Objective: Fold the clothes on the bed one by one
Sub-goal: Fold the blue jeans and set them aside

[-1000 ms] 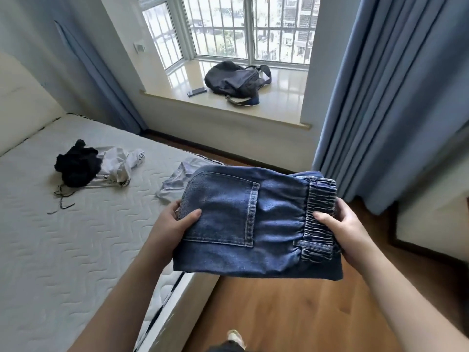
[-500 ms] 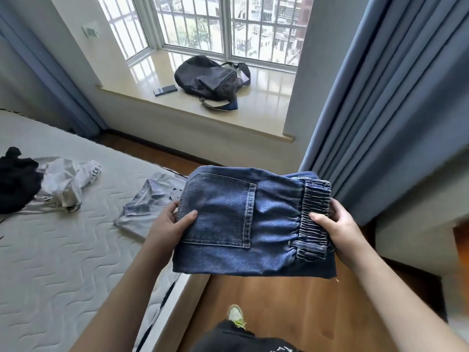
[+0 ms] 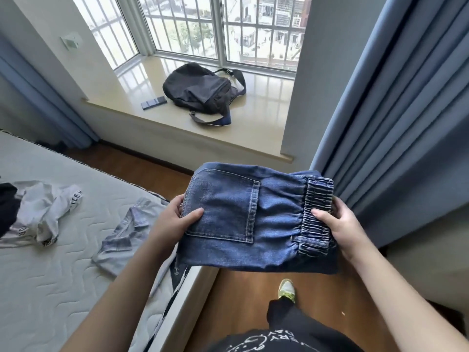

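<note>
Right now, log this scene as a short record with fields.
held item: folded jeans, over the floor beside the bed
left hand: grips the pocket end
right hand: grips the elastic waistband end
unfolded on bed: grey shirt, white garment, black garment
windowsill: backpack, dark flat object

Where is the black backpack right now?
In the head view, the black fabric backpack lies on the pale window sill, up ahead, with a small dark flat phone-like thing just to its left.
</note>
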Motion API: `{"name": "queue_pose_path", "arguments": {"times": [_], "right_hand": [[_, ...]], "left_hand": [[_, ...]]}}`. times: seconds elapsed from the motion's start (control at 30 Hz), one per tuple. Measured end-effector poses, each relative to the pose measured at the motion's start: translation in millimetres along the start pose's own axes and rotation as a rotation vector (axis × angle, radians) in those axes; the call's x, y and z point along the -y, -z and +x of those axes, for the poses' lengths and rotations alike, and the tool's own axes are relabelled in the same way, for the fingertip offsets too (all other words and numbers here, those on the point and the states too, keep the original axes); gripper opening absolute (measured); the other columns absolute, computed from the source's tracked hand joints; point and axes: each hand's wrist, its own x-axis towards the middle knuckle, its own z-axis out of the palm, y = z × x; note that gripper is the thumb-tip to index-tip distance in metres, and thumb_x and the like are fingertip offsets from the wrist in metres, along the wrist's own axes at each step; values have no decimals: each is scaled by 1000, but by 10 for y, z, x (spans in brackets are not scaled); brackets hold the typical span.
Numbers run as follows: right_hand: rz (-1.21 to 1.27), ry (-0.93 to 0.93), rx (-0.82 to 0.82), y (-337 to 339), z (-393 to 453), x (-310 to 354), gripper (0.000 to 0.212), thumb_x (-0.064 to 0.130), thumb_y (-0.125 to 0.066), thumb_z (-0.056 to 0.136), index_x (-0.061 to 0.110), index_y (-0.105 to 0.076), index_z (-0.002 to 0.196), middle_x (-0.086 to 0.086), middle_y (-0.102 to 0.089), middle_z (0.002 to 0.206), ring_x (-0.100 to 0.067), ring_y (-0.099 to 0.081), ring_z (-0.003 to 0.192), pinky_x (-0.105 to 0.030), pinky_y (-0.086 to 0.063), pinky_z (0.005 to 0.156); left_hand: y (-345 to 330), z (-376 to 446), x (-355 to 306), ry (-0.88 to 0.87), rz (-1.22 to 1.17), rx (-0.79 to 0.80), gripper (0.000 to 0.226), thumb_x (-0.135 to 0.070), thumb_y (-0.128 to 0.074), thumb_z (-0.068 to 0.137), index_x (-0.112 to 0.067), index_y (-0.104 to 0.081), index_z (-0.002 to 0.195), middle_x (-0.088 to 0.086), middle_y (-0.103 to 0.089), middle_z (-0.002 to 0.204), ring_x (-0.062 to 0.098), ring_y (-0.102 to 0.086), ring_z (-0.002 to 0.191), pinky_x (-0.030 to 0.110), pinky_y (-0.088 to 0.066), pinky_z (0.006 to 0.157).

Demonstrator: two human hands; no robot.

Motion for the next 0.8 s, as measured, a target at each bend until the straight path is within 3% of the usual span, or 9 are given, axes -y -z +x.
{"name": "queue_pose_path", "arguments": {"times": [0.1, 0.2, 0.33, 0.53, 0.67, 0.8], "right_hand": [[-12, 0, 60, 33, 518, 142, 41, 6, -70, 87, 16, -58, 125, -1, -71, 117, -14, -68, 105, -22, -55, 80], [-19, -26, 136, 49, 1000, 296, 50, 7, -71, 86, 16, -54, 132, -1, -70, 118, -16, -68, 106, -31, -55, 85], [-62, -53, 243, -59, 1554, 393, 53, 10, -72, 86, 19, -52, 134, -2, -70, 119, -16, -68, 107, -24, -56, 78], [-102, -90, 351, -454, 2090, 397, 58, 17, -77, 81, 20, -52, 134, -3, -69, 121, -21, -66, 111, -48, -51, 99], [-119, -132, 424, -781, 2379, 446, 77, 40, -82, 61, 26, -54, 131, -1, -70, 120, -22, -67, 109, -51, -52, 97], [-125, -136, 504, -1176, 2752, 448, 71, 39, -83, 62, 33, -56, 128, -1, -71, 117, -24, -69, 106, -52, -53, 95]], "left_hand": [[-160, 285, -138, -1, -9, -36, 38, -10, -69, 87, -13, -56, 122, 7, -72, 112, 24, -68, 104, 33, -55, 88], [-255, 478, -229, 27, -48, -101, 40, -7, -68, 88, -11, -55, 125, 8, -71, 114, 25, -67, 106, 36, -53, 90], [-310, 692, -289, 41, -96, -252, 35, -4, -64, 89, -12, -56, 123, 10, -71, 113, 26, -68, 102, 34, -53, 83], [-160, 930, -356, 69, -114, -406, 40, -5, -65, 89, -16, -56, 126, 11, -71, 111, 29, -69, 101, 43, -54, 89], [57, 1043, -285, 80, -160, -463, 40, -3, -64, 89, -17, -57, 126, 12, -71, 112, 30, -68, 102, 43, -53, 90], [325, 1251, -201, 68, -232, -518, 38, -2, -65, 88, -19, -59, 122, 12, -71, 113, 30, -68, 104, 41, -53, 88]]}}
